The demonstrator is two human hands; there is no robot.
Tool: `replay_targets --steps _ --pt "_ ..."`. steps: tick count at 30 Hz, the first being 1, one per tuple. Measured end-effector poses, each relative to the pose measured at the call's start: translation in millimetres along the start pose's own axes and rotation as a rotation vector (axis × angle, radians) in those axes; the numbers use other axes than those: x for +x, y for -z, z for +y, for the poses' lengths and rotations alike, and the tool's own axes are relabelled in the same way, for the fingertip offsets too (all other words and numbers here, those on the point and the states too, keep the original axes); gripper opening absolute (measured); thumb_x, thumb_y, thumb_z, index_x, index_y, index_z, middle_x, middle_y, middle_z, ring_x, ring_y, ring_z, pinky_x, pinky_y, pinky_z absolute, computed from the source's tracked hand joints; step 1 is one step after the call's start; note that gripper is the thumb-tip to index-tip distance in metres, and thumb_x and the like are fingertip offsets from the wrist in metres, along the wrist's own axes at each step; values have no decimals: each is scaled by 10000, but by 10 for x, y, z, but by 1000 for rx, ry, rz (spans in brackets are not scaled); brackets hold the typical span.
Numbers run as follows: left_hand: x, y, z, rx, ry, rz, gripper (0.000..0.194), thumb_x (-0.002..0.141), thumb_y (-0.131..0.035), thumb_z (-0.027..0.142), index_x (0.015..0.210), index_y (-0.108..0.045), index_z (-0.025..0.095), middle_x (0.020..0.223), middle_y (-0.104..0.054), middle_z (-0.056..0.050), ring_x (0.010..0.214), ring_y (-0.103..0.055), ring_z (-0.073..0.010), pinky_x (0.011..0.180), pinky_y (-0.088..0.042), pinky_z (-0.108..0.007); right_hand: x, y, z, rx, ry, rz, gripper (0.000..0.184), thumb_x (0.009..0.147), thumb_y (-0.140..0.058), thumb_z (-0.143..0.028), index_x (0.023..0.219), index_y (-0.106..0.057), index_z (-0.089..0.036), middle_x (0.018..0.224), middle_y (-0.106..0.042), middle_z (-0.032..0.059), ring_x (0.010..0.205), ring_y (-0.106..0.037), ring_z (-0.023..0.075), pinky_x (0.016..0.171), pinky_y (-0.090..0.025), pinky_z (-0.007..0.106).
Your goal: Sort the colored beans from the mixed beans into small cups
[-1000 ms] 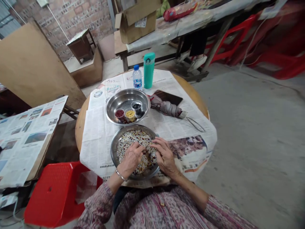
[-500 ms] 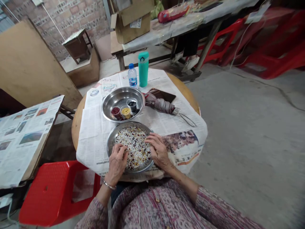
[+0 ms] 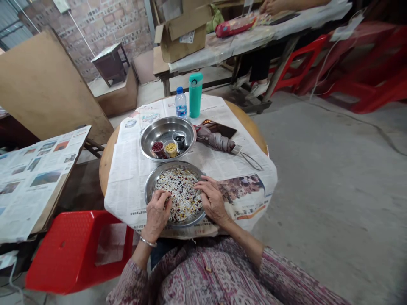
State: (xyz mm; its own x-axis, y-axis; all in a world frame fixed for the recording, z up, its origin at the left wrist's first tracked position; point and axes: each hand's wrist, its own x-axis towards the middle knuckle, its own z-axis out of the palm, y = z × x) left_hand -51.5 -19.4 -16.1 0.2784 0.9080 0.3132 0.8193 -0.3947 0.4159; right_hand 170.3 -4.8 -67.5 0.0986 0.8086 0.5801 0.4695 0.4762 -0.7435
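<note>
A round steel pan (image 3: 151, 182) full of mixed white, dark and yellow beans sits at the near edge of a newspaper-covered round table (image 3: 254, 131). My left hand (image 3: 157, 214) rests on the pan's left rim, fingers curled into the beans. At the right rim lies my right hand (image 3: 212, 201), its fingers bent and its fingertips touching the beans. What either hand pinches is too small to see. Behind stands a second steel pan (image 3: 148, 140) holding three small cups: red beans (image 3: 157, 147), yellow beans (image 3: 171, 148), black beans (image 3: 179, 138).
A small water bottle (image 3: 181, 102) and a teal flask (image 3: 195, 94) stand at the table's far side, beside a folded umbrella (image 3: 216, 141) and a dark phone (image 3: 222, 128). A red stool (image 3: 73, 248) is at my left, and another person's hand (image 3: 270, 6) is at a far table.
My left hand drew back from the middle of the bean pan to its left rim. My right hand stayed at the right rim. The camera view shifted slightly.
</note>
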Motion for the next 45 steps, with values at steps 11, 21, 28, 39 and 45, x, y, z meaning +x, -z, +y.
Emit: replay_targets --steps 11,21,28,39,45 --pt "-5 3 22 27 14 -6 154 942 -559 120 1016 -624 238 1000 -679 -14 970 -656 -164 906 -539 -307 -10 -5 20 7 5 5 315 828 -470 -77 915 -723 -242 994 -729 51 1213 -561 260 1064 -456 529" --pt "-9 -2 22 21 32 -5 148 949 -550 116 993 -620 239 982 -675 -7 946 -654 -159 884 -527 -292 0 -8 28 -4 24 3 294 846 -475 -90 896 -719 -246 981 -736 44 1213 -565 257 1060 -457 519" --pt "-9 10 31 30 28 -8 140 953 -549 119 988 -616 238 984 -673 -8 941 -653 -163 877 -526 -294 1 -12 23 -23 33 3 285 855 -467 -88 887 -706 -240 969 -735 49 1247 -548 255 1046 -465 514" --pt "-30 -73 -3 -35 28 98 129 947 -599 127 1016 -632 231 998 -690 -5 964 -657 -162 897 -511 -289 0 -6 53 -30 30 1 281 845 -478 -98 863 -717 -244 960 -744 41 1191 -572 258 1071 -439 516" --pt "-43 -74 16 -39 23 98 144 926 -627 106 996 -630 231 989 -690 1 960 -659 -158 877 -513 -275 -5 -3 74 -55 43 6 270 842 -479 -115 836 -715 -246 938 -745 46 1188 -573 271 1059 -443 524"
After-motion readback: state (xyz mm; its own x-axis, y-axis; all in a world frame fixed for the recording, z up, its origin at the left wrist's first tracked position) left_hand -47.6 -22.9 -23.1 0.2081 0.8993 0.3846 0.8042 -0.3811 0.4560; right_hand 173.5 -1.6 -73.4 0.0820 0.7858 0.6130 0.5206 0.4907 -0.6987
